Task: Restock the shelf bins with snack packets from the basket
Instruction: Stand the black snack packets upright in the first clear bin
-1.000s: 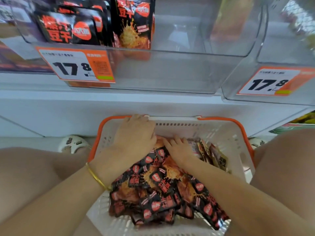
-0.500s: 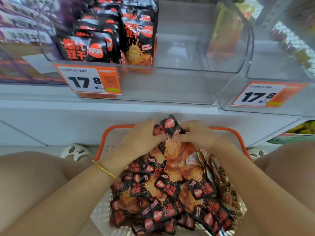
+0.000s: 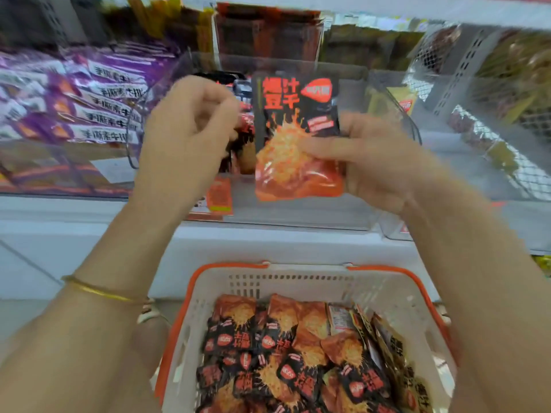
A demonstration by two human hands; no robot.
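Observation:
My right hand point(image 3: 366, 162) pinches one black-and-orange snack packet point(image 3: 295, 138) by its right edge. The packet stands upright in front of the clear shelf bin point(image 3: 384, 93). My left hand point(image 3: 187, 135) is raised beside it with fingers curled, just in front of the matching packets standing in the bin point(image 3: 241, 129). Whether it holds one is unclear. Below, the white basket with an orange rim point(image 3: 238, 266) holds several more of the same packets point(image 3: 283, 353).
Purple packets point(image 3: 89, 99) fill the bin on the left. An orange price label point(image 3: 219, 195) sits on the bin's front. A white shelf ledge point(image 3: 283, 242) runs between bins and basket. Grey perforated dividers point(image 3: 465, 70) and other snacks stand at the right.
Both hands rose out of the basket to the shelf bin. The bundle they gripped is gone; my right hand now holds a single upright packet. The view tilted upward.

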